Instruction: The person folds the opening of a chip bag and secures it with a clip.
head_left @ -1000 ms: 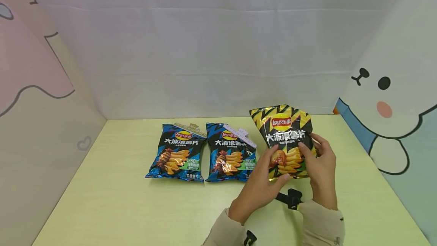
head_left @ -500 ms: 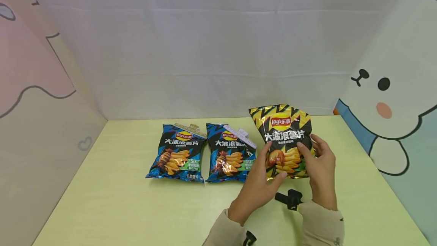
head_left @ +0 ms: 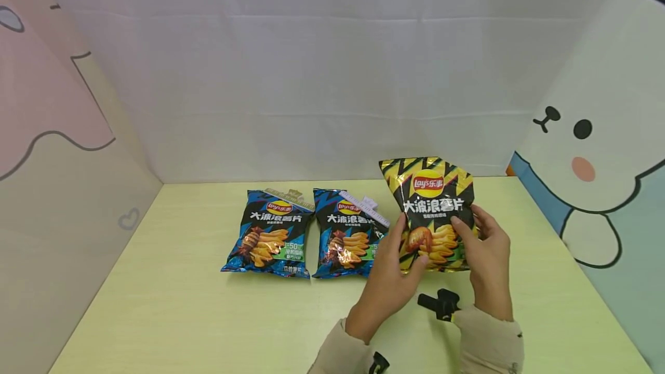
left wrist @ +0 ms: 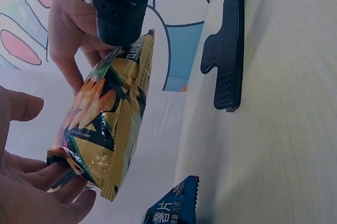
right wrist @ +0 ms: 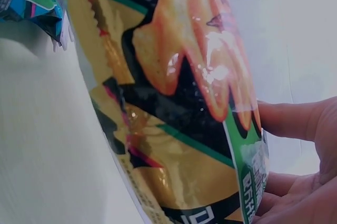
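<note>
A yellow and black bag of chips [head_left: 429, 206] is held upright above the table at the right. My right hand [head_left: 488, 253] grips its right edge, thumb on the front and fingers behind. My left hand [head_left: 387, 273] is at the lower left edge. In the left wrist view its fingertips touch the bag, while its thumb stands apart. To the left lie two blue chip bags [head_left: 272, 234] [head_left: 347, 235], with a beige clip [head_left: 291, 198] and a white clip [head_left: 365, 208] across their top corners. A black clip [left wrist: 227, 50] lies on the table in the left wrist view.
The pale yellow table [head_left: 171, 305] ends at a white cloth backdrop [head_left: 332, 85]. Cartoon-printed panels [head_left: 587, 154] stand at both sides. A black camera [head_left: 447, 305] is strapped at my right wrist.
My left hand has slid a little left and its thumb has drawn back toward the bag's lower edge. The right hand keeps its grip; the blue bags have not moved.
</note>
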The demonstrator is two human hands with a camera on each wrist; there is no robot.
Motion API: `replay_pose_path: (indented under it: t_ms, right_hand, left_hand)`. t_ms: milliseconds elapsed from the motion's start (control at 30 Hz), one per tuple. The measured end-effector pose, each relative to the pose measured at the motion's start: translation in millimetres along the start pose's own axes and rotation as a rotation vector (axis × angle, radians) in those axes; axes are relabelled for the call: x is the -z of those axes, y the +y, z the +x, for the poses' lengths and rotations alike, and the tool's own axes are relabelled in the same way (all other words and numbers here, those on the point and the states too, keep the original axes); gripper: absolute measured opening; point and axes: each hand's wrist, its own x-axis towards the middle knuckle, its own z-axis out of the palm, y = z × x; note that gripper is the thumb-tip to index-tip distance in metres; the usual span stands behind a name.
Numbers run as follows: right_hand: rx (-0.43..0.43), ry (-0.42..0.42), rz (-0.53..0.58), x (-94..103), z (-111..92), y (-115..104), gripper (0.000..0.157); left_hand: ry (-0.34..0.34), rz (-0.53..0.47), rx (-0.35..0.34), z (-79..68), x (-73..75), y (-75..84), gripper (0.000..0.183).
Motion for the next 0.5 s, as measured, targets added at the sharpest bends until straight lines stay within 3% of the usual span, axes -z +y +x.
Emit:
replay_pose_path:
  t_ms: [500]
  right_hand:
    - [0.010, -0.039, -0.002, -2.8, -3.4, -2.2, 0.063]
  left_hand:
    - [0.089, 0.000, -0.041, 1.1, 2.6, -1.4, 0.072]
